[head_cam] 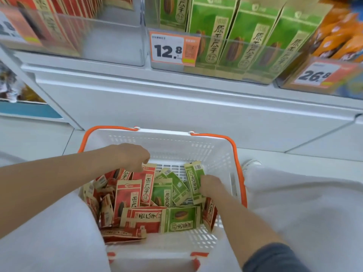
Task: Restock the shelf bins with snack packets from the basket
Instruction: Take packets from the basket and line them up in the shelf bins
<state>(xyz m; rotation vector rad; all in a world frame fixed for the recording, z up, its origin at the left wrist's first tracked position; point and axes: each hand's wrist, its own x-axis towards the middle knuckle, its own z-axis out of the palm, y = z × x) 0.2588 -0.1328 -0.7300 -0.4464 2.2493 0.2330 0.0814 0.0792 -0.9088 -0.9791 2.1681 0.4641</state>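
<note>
Inside basket (176,143): pinching red packet (146,186) top with left hand (133,156), gripping tilted green packet (193,176) with right hand (211,186).

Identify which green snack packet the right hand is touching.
The upright green paper packet farthest right, barcode on top, against the right hand; other greens lie left.

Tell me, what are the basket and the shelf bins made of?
The basket looks like hard white plastic: moulded slots, matte walls, orange handles. The shelf bins seem clear glossy plastic, perhaps acrylic: packets show through their fronts.
</note>
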